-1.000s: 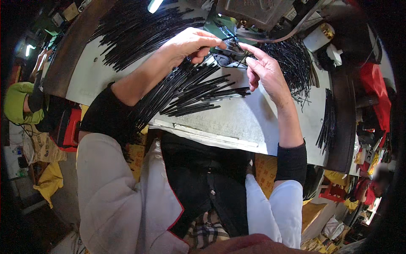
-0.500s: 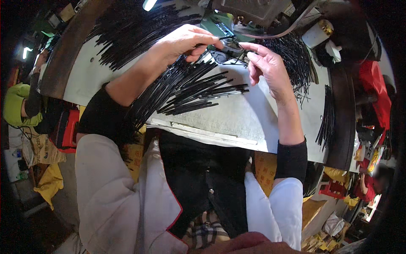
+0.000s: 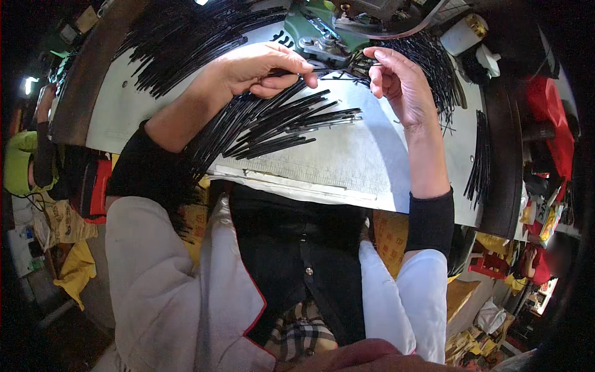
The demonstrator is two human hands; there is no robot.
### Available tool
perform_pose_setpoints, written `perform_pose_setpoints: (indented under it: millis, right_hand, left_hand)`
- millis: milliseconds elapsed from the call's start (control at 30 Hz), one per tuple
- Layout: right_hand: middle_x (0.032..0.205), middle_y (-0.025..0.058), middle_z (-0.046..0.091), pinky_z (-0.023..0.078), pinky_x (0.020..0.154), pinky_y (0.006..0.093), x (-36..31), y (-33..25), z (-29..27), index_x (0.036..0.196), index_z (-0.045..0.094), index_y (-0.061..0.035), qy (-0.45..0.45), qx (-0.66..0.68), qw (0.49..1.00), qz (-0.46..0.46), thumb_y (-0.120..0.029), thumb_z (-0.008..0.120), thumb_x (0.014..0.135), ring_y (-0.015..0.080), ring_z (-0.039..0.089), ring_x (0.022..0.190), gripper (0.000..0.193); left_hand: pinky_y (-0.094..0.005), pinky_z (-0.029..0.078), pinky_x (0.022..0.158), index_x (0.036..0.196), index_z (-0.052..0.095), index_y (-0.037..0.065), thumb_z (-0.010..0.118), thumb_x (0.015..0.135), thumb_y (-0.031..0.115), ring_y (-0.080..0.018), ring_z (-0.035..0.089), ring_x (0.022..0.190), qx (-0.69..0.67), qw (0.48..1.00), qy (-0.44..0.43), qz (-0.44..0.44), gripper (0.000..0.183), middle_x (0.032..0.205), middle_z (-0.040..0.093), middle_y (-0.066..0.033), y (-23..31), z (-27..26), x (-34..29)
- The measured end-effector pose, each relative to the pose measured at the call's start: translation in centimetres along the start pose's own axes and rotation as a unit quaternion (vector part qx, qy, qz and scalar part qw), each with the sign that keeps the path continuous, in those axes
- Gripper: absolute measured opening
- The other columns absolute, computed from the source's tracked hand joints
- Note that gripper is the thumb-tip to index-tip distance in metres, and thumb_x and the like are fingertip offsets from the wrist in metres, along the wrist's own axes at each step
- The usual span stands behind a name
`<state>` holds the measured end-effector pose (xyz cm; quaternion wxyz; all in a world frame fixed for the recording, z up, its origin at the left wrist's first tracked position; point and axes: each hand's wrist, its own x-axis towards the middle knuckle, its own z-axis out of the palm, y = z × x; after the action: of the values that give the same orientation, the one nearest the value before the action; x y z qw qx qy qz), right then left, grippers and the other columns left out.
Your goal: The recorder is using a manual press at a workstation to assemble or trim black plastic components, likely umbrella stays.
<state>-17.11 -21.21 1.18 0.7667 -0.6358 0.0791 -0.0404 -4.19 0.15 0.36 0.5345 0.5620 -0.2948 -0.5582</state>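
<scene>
My left hand (image 3: 263, 69) is closed in a pinch on a thin black strip (image 3: 319, 69). The strip's free end points right, toward the small metal fitting (image 3: 323, 46) on a green machine (image 3: 302, 26). Right of that fitting is my right hand (image 3: 403, 84), fingers loosely bent and apart, with nothing visible in them. Close by its fingertips is a tangle of black strips (image 3: 427, 68). Below my left hand, a fanned bundle of black strips (image 3: 260, 127) lies on the white worktop (image 3: 347, 158).
A big heap of black strips (image 3: 180, 43) covers the far left. More strips (image 3: 479, 158) lie along the right side. A white tub (image 3: 462, 36) stands at the back right, near a clear hose (image 3: 427, 28). Other people sit at both sides.
Both hands have come away from the machine's fitting, which now shows. My right index finger has drawn back and bent. The view has shifted slightly.
</scene>
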Motion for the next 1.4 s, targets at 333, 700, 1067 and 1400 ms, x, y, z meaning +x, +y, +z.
perform_pose_setpoints:
  millis: [333, 700, 1067, 1400]
  right_hand:
    - [0.061, 0.0037, 0.057, 0.042, 0.048, 0.0208, 0.3, 0.7, -0.3, 0.099, 0.057, 0.003, 0.001, 0.055, 0.998, 0.015, -0.019, 0.053, 0.085, 0.0107, 0.054, 0.051, 0.026]
    - [0.075, 0.0043, 0.059, 0.044, 0.056, 0.0215, 0.1, 1.8, 1.2, 0.096, 0.056, -0.001, 0.019, 0.07, 0.997, 0.023, -0.019, 0.058, 0.084, 0.0112, 0.056, 0.062, 0.022]
    - [0.084, 0.006, 0.061, 0.052, 0.064, 0.0242, 0.6, 2.2, 0.8, 0.096, 0.058, -0.0016, 0.053, 0.056, 0.997, 0.024, -0.018, 0.053, 0.087, 0.0127, 0.06, 0.073, 0.019]
    - [0.084, 0.0083, 0.061, 0.052, 0.06, 0.0214, 0.9, 2.0, -0.2, 0.102, 0.056, 0.0014, 0.068, 0.076, 0.994, -0.029, -0.014, 0.053, 0.087, 0.0113, 0.059, 0.07, 0.022]
  left_hand:
    - [-0.0176, 0.019, 0.026, 0.085, 0.055, -0.004, 0.045, 0.091, 0.019, -0.0032, 0.024, 0.026, -0.07, 0.997, -0.036, -0.02, 0.026, 0.038, 0.03, 0.0034, 0.2, 0.1, -0.2]
    - [-0.0224, 0.025, 0.034, 0.088, 0.062, -0.003, 0.054, 0.084, 0.017, -0.0071, 0.033, 0.037, -0.036, 0.999, 0.025, 0.028, 0.022, 0.047, 0.038, 0.0014, -0.2, 1.8, -0.1]
    - [-0.0218, 0.043, 0.041, 0.098, 0.061, 0.001, 0.053, 0.085, 0.04, -0.0099, 0.053, 0.044, 0.196, 0.97, 0.14, 0.042, 0.042, 0.06, 0.059, -0.0062, 0.5, 3.7, -1.6]
    - [-0.0193, 0.041, 0.042, 0.095, 0.063, 0.003, 0.054, 0.085, 0.025, -0.0049, 0.05, 0.047, 0.385, 0.858, 0.337, 0.029, 0.026, 0.067, 0.059, -0.0008, -0.3, -5.5, -7.7]
